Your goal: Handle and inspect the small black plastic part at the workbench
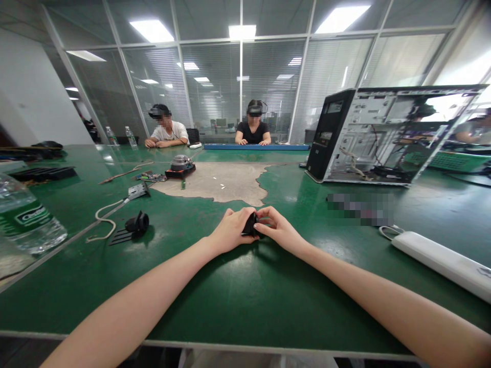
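Between my two hands is a small black part (250, 225), dark and partly covered by fingers, so its exact kind cannot be made out. My left hand (233, 229) wraps round its left side. From the right, my right hand (276, 228) pinches the same part with thumb and fingertips. Both hands are just above the green table (245, 296), near its middle. To the left of my hands lies a black plastic piece (137, 224) with a round end and several thin prongs.
An open computer case (364, 138) stands at right, with a white power strip (441, 258) nearer me. A water bottle (28, 214) is at far left. A metal connector with a cable (138, 190) and a heat-sink-like unit (180, 166) lie beyond. Two people sit opposite.
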`<action>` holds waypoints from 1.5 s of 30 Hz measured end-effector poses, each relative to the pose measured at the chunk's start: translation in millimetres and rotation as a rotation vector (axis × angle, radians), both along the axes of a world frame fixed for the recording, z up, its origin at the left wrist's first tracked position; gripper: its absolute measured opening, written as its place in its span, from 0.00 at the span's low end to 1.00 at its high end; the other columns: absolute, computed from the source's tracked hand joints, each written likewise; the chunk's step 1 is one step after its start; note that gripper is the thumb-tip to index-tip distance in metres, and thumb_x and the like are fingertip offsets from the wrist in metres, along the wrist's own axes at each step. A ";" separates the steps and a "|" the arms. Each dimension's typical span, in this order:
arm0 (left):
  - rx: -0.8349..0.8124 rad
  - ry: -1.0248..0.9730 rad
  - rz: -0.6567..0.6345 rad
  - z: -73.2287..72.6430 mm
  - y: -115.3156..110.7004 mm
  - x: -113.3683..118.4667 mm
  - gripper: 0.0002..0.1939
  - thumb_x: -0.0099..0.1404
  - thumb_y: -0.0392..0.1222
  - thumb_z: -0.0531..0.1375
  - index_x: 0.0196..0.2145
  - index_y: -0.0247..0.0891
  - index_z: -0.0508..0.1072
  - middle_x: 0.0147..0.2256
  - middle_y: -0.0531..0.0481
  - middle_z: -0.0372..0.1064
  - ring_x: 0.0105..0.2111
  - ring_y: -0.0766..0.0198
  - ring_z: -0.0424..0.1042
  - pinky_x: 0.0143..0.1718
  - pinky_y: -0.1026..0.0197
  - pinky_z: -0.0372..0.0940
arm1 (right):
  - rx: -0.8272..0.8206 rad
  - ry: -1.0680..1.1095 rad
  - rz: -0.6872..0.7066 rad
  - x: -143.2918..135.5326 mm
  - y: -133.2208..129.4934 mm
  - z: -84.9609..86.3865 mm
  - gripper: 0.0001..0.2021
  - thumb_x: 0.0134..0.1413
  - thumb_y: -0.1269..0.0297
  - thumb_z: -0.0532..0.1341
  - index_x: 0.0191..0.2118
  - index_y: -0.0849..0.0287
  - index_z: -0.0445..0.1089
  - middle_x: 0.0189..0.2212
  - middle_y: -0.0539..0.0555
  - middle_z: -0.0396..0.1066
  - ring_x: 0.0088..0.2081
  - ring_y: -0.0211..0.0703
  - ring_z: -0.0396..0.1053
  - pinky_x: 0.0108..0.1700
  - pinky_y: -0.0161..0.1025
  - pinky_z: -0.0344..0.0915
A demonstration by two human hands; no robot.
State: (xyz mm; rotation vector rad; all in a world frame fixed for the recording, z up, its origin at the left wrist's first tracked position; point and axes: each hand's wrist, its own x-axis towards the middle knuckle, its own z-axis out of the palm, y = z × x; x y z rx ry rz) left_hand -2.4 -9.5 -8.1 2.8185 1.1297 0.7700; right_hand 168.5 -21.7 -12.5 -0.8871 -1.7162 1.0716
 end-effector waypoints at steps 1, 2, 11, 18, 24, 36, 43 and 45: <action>-0.002 0.001 0.001 0.2 -0.4 0.0 0.30 0.51 0.47 0.61 0.48 0.41 0.51 0.45 0.49 0.63 0.43 0.58 0.64 0.40 0.58 0.50 | -0.015 -0.009 0.000 0.5 0.8 -0.8 0.13 0.45 0.62 0.61 0.38 0.57 0.60 0.37 0.52 0.64 0.37 0.39 0.67 0.39 0.40 0.66; -0.004 0.002 0.003 0.6 -1.0 -0.1 0.30 0.51 0.47 0.61 0.48 0.41 0.51 0.45 0.49 0.62 0.43 0.58 0.64 0.40 0.58 0.50 | -0.025 -0.016 0.009 1.0 1.0 -1.5 0.13 0.45 0.61 0.61 0.38 0.57 0.60 0.38 0.52 0.64 0.37 0.39 0.67 0.39 0.41 0.66; 0.005 0.003 -0.004 2.0 -3.1 0.5 0.29 0.52 0.47 0.60 0.48 0.41 0.51 0.44 0.48 0.63 0.43 0.57 0.64 0.40 0.57 0.51 | 0.015 0.037 0.021 -0.4 -5.1 0.3 0.10 0.46 0.61 0.60 0.34 0.56 0.60 0.34 0.49 0.65 0.35 0.38 0.67 0.38 0.39 0.67; 0.006 0.017 0.007 2.6 -4.0 0.2 0.29 0.52 0.47 0.60 0.48 0.41 0.52 0.44 0.48 0.63 0.43 0.56 0.64 0.39 0.58 0.50 | -0.031 -0.035 0.008 1.5 1.0 -3.8 0.13 0.46 0.60 0.60 0.38 0.58 0.60 0.37 0.52 0.65 0.37 0.39 0.67 0.39 0.41 0.67; 0.005 0.010 -0.016 2.2 -5.6 0.8 0.28 0.52 0.46 0.60 0.48 0.41 0.52 0.44 0.48 0.63 0.43 0.57 0.64 0.40 0.58 0.50 | 0.018 -0.010 0.021 1.1 -6.5 0.4 0.11 0.46 0.61 0.60 0.35 0.56 0.59 0.32 0.48 0.64 0.36 0.39 0.67 0.34 0.36 0.66; 0.002 0.011 -0.017 3.2 -5.9 1.6 0.29 0.52 0.46 0.60 0.48 0.40 0.51 0.44 0.47 0.63 0.43 0.56 0.65 0.40 0.57 0.51 | 0.010 -0.068 0.021 1.9 -4.0 -3.1 0.11 0.48 0.61 0.58 0.37 0.56 0.59 0.36 0.51 0.63 0.36 0.39 0.66 0.35 0.38 0.66; 0.017 0.009 -0.022 1.3 -5.3 1.6 0.29 0.52 0.46 0.60 0.48 0.40 0.51 0.45 0.48 0.63 0.43 0.57 0.65 0.40 0.58 0.51 | 0.020 -0.010 0.021 0.7 -3.9 0.1 0.10 0.47 0.60 0.59 0.34 0.57 0.58 0.33 0.49 0.63 0.35 0.37 0.66 0.36 0.38 0.65; 0.020 0.011 -0.014 1.0 -4.6 1.6 0.30 0.52 0.47 0.60 0.48 0.40 0.51 0.45 0.48 0.63 0.43 0.57 0.64 0.40 0.58 0.51 | -0.002 -0.012 0.002 0.7 -1.1 -1.0 0.10 0.48 0.59 0.58 0.35 0.57 0.59 0.32 0.49 0.64 0.34 0.37 0.66 0.37 0.39 0.65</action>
